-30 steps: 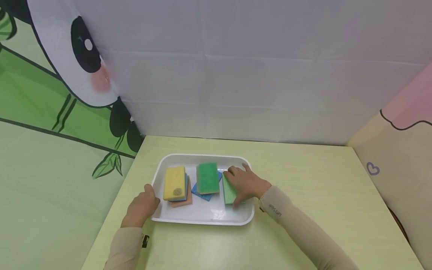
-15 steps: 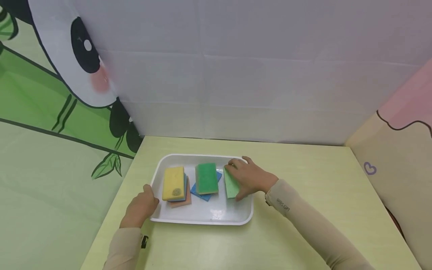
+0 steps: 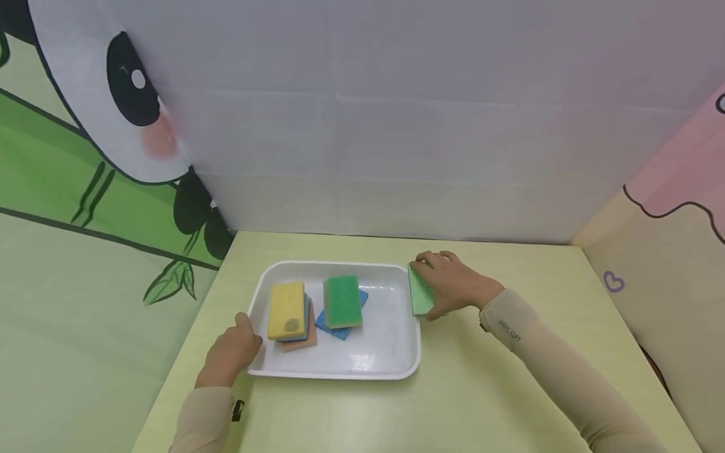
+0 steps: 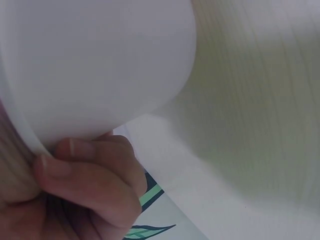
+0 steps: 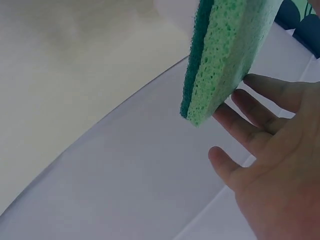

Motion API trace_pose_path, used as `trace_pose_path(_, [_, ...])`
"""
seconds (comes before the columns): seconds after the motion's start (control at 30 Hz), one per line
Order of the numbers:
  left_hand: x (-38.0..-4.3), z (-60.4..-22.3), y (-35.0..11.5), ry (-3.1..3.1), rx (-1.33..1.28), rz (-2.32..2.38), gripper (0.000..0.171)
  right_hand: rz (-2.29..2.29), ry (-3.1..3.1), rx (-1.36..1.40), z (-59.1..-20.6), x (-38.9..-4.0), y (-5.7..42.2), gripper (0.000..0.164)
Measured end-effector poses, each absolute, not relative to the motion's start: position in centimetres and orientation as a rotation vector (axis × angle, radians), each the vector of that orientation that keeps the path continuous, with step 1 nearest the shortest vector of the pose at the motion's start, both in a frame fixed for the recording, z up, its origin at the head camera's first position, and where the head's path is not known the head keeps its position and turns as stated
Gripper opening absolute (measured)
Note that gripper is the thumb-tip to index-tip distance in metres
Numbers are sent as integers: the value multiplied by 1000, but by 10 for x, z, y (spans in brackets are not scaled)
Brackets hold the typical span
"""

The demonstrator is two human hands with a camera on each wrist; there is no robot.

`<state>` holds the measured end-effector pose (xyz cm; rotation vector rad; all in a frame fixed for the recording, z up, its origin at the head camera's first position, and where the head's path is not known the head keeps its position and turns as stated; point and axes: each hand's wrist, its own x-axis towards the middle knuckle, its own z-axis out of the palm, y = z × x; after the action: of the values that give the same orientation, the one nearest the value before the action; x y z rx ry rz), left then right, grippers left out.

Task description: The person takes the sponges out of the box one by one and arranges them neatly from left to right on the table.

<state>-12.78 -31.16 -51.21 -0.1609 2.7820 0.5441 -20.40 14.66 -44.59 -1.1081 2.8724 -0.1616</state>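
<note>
My left hand (image 3: 233,349) grips the left rim of a white plastic tray (image 3: 379,358); in the left wrist view its fingers (image 4: 92,190) curl at the tray's edge. Just past the tray's right rim, my right hand (image 3: 455,283) holds a light green sponge (image 3: 419,294) between thumb and fingertips. The right wrist view shows this sponge (image 5: 217,62) tilted, with a dark green scouring layer on one face. Inside the tray, a yellow sponge (image 3: 286,308) tops a blue and a brownish piece. A green-topped sponge (image 3: 344,302) lies over a blue piece (image 3: 340,333).
The tray stands on a pale yellow table (image 3: 504,358). A whitish cloth wall (image 3: 396,163) rises along its back edge. Printed cloths hang at both sides, one with a green bamboo pattern (image 3: 130,220).
My right hand has lifted the light green sponge from the tray's right part and carried it right, beyond the rim. My left hand keeps its hold on the tray.
</note>
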Motion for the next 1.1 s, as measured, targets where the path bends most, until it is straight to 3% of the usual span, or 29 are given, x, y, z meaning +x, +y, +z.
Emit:
trace_pose_path(0.37, [-131,-512,-310,2789,-167,549,32,-300,2830,-907,-458,-221,196,106])
trace_pose_path(1.1, [-127,-516,-307,2775,-186,585,32,-382,2802,-978,-516,-258,229,103])
